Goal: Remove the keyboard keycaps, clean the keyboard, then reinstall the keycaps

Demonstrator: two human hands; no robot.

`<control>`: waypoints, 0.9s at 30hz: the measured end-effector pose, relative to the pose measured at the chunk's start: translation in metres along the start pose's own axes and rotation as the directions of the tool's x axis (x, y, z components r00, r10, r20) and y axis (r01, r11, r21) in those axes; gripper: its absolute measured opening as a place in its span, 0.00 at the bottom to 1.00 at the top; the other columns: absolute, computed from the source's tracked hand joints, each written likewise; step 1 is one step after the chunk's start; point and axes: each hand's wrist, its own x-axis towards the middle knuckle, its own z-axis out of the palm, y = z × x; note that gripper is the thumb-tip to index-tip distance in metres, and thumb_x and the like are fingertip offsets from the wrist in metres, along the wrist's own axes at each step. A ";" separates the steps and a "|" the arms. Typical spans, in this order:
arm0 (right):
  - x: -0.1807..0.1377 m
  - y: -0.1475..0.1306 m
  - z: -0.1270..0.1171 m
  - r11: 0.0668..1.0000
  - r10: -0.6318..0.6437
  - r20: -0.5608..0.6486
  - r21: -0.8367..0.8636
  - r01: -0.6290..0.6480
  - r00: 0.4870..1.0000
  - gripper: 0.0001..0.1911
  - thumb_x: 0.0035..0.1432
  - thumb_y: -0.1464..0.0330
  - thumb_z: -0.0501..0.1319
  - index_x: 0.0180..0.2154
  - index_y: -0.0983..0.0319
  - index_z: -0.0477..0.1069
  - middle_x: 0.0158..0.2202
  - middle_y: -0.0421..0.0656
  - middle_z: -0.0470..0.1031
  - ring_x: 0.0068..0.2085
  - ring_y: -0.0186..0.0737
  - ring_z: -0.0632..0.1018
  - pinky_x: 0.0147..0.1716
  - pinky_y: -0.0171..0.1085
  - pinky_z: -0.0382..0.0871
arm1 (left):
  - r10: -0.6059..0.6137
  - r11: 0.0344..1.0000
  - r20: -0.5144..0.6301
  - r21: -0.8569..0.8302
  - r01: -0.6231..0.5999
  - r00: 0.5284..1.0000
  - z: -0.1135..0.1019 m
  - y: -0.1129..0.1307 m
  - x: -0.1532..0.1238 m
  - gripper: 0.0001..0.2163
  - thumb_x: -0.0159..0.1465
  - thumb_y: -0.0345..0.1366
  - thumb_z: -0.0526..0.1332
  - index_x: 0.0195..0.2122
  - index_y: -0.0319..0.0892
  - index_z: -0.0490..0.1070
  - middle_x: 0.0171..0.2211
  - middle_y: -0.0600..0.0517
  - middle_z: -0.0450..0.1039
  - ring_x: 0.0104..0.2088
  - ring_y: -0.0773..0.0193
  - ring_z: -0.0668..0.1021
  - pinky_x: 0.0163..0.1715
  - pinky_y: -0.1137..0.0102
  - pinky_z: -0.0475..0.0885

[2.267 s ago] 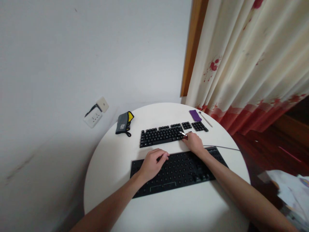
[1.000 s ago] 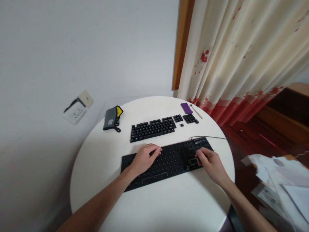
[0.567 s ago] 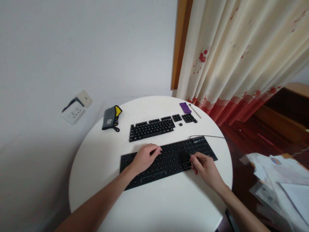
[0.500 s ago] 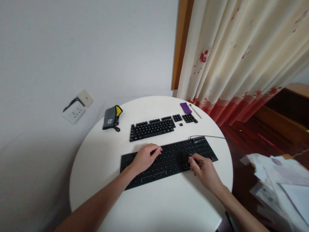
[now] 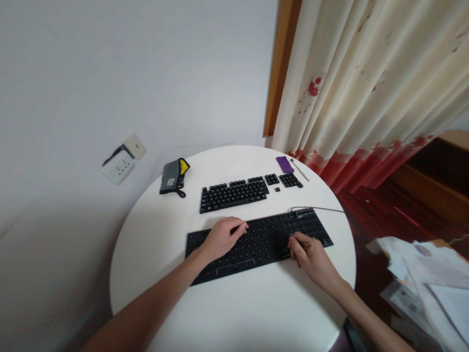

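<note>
A black keyboard base (image 5: 262,252) without its keycaps lies across the front of the white round table (image 5: 154,249). My left hand (image 5: 224,237) rests on the base's left half, fingers loosely bent and together, the thumb apart from them. Over the right part of the base, my right hand (image 5: 309,256) has thumb and forefinger pinched together. Whatever sits between those fingertips is too small or hidden to make out. Behind the base, black keycaps (image 5: 234,194) are laid out in keyboard order, and one loose keycap (image 5: 277,189) sits apart near the number-pad group (image 5: 290,180).
A grey and yellow folded cloth (image 5: 172,177) lies at the back left. On the back right are a purple cloth (image 5: 285,165) and a thin brush (image 5: 301,171). A cable (image 5: 322,209) runs off the right edge. Papers (image 5: 421,274) are piled beside the table.
The whole view has shifted slightly, so everything appears a little further right. Both hands keep nearly the same places on the keyboard base, the right still pinched.
</note>
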 end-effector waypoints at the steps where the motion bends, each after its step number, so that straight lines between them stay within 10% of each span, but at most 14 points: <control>1: 0.000 0.002 0.000 0.998 0.021 0.008 0.066 -0.021 1.000 0.20 0.67 0.56 0.49 0.27 0.60 0.65 0.21 0.38 0.69 0.21 0.34 0.69 0.21 0.32 0.60 | -0.001 1.000 0.002 0.002 0.001 1.000 0.000 0.000 0.000 0.14 0.69 0.37 0.55 0.30 0.43 0.76 0.31 0.52 0.79 0.34 0.61 0.79 0.39 0.68 0.71; 9: 0.008 0.009 -0.009 0.917 0.167 -0.002 0.367 -0.155 0.986 0.21 0.62 0.52 0.55 0.27 0.62 0.67 0.17 0.38 0.70 0.15 0.31 0.67 0.15 0.31 0.58 | 0.001 1.000 0.013 -0.006 -0.001 1.000 -0.001 0.000 0.000 0.14 0.70 0.38 0.54 0.31 0.43 0.77 0.31 0.52 0.79 0.34 0.62 0.78 0.39 0.67 0.71; 21: 0.067 -0.070 0.019 0.961 -0.187 -0.020 0.204 0.187 0.982 0.16 0.66 0.60 0.53 0.30 0.61 0.70 0.22 0.37 0.71 0.21 0.31 0.69 0.23 0.31 0.62 | 0.100 0.989 -0.175 -0.090 -0.117 0.980 -0.003 0.007 -0.005 0.16 0.61 0.36 0.68 0.50 0.44 0.73 0.43 0.49 0.76 0.42 0.61 0.77 0.43 0.66 0.74; 27: 0.076 -0.072 0.043 0.960 -0.228 -0.014 0.165 0.227 0.974 0.18 0.67 0.62 0.52 0.29 0.61 0.71 0.25 0.38 0.72 0.28 0.34 0.73 0.32 0.33 0.64 | 0.121 0.989 -0.263 -0.048 -0.138 0.957 -0.002 -0.002 -0.005 0.07 0.62 0.32 0.67 0.42 0.42 0.76 0.39 0.49 0.77 0.40 0.62 0.78 0.43 0.66 0.75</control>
